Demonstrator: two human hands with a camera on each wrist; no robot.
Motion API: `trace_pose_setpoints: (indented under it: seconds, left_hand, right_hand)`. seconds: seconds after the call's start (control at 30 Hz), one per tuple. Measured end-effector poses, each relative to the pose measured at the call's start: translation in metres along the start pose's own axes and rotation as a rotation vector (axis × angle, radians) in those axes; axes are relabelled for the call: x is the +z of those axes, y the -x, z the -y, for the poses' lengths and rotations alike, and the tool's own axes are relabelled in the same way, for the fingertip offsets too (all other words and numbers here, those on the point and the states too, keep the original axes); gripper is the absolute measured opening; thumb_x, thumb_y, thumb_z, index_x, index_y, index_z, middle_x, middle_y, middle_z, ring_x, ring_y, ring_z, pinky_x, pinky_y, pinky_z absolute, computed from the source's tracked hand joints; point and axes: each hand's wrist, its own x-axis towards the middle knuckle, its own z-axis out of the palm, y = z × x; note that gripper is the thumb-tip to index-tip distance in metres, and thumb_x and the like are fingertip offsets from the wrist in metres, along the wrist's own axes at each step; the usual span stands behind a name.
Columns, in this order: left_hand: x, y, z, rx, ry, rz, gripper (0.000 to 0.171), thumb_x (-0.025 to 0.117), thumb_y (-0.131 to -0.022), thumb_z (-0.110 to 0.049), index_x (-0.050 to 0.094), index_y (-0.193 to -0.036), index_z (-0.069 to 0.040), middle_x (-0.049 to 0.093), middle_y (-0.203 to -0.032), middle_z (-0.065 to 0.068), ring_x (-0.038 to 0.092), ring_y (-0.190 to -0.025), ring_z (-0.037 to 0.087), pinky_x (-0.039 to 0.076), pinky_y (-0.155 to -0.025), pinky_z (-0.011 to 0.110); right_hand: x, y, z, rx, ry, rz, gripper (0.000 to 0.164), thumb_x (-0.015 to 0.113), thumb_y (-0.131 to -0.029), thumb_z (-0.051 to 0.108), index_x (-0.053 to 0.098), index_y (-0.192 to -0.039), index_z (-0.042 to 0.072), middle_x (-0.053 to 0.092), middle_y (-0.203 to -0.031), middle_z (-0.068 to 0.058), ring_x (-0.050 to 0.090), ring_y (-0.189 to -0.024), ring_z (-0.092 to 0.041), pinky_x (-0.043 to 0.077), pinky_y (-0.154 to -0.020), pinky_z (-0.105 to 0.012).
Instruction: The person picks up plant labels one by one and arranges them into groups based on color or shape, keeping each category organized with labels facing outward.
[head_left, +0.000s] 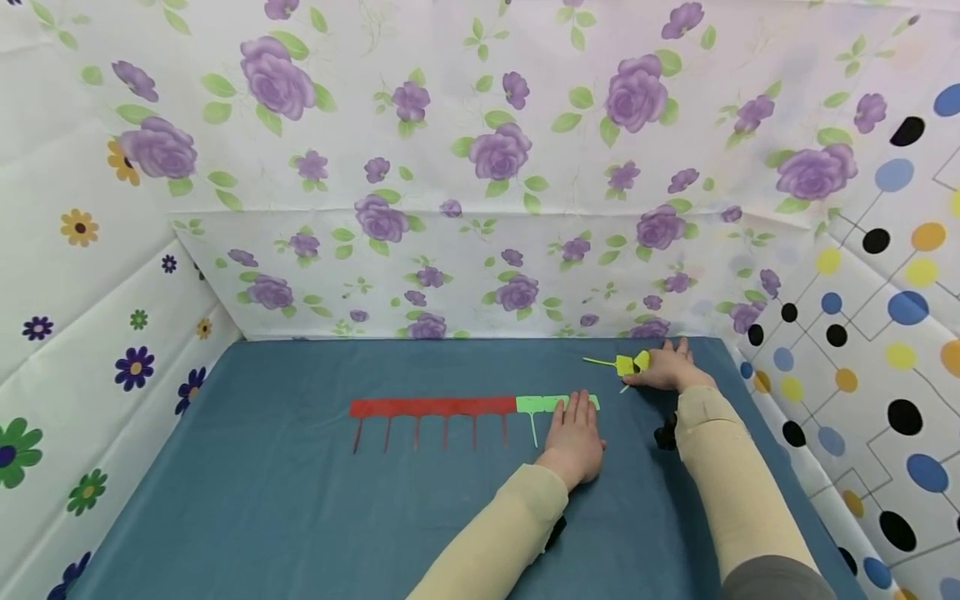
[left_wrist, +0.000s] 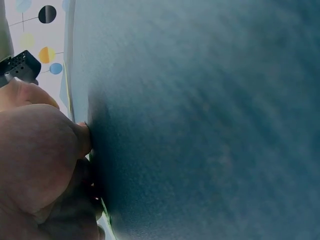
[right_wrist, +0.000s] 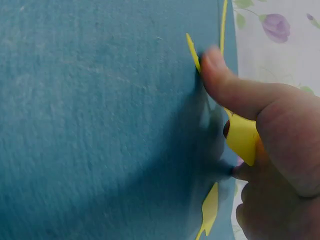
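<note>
On the blue cloth, red cable-tie tags lie edge to edge in a row, their thin tails toward me. Green cable-tie tags continue the row to the right. My left hand rests with straight fingers over the green tags and partly hides them. At the far right of the cloth, my right hand pinches a yellow cable-tie tag between thumb and fingers. Another yellow tag lies just left of that hand. The right wrist view shows one more yellow piece near the curled fingers.
A blue cloth covers the table. A floral sheet rises along its back edge, with patterned sheets at the left and right. Each wrist carries a small black device, such as the right one.
</note>
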Motion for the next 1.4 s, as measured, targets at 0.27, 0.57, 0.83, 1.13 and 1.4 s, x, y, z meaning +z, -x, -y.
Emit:
trace_pose_setpoints:
  seconds: [0.27, 0.57, 0.83, 1.13, 1.4]
  left_hand:
    - [-0.001, -0.001, -0.002, 0.001, 0.025, 0.011, 0.065, 0.028, -0.107, -0.05, 0.011, -0.162, -0.019, 0.002, -0.168, 0.0, 0.0, -0.153, 0.018, 0.006, -0.123, 0.039]
    - [-0.003, 0.002, 0.002, 0.024, 0.071, -0.011, 0.065, 0.031, -0.107, -0.048, 0.013, -0.162, -0.016, 0.003, -0.168, 0.002, 0.002, -0.153, 0.02, 0.007, -0.123, 0.039]
    - [-0.002, -0.001, 0.004, 0.057, 0.116, -0.013, 0.066, 0.032, -0.108, -0.045, 0.012, -0.162, -0.012, 0.002, -0.168, 0.006, 0.0, -0.153, 0.023, 0.006, -0.123, 0.043]
    - [-0.002, 0.001, 0.005, 0.035, 0.091, -0.017, 0.065, 0.032, -0.108, -0.046, 0.016, -0.161, -0.012, 0.005, -0.167, 0.006, 0.003, -0.153, 0.022, 0.008, -0.123, 0.042]
    - [-0.003, 0.002, -0.001, 0.032, 0.117, -0.018, 0.066, 0.035, -0.107, -0.046, 0.017, -0.161, -0.013, 0.006, -0.167, 0.006, 0.004, -0.153, 0.022, 0.007, -0.123, 0.043]
  right_hand:
    - [-0.017, 0.013, -0.004, -0.088, -0.051, -0.012, 0.065, 0.044, -0.107, 0.039, 0.04, -0.143, -0.015, 0.033, -0.143, -0.043, 0.01, -0.138, -0.063, 0.02, -0.108, -0.071]
    - [-0.034, 0.037, -0.016, -0.164, -0.176, -0.207, 0.041, 0.073, -0.089, 0.049, 0.068, -0.071, 0.012, 0.069, -0.097, -0.021, 0.063, -0.081, -0.03, 0.045, -0.055, -0.037]
    - [-0.034, 0.064, -0.019, -0.288, -0.183, -0.117, 0.028, 0.063, -0.098, 0.041, 0.078, -0.105, 0.019, 0.048, -0.148, -0.019, 0.052, -0.127, -0.041, 0.048, -0.096, -0.057]
    - [-0.019, 0.065, -0.01, -0.345, -0.17, -0.095, 0.023, 0.063, -0.097, 0.045, 0.076, -0.095, 0.025, 0.051, -0.145, -0.017, 0.051, -0.129, -0.04, 0.048, -0.096, -0.055]
    - [0.0, 0.056, 0.005, -0.341, 0.008, -0.125, 0.024, 0.053, -0.104, 0.033, 0.07, -0.093, 0.019, 0.024, -0.157, -0.032, -0.004, -0.146, -0.053, 0.004, -0.113, -0.07]
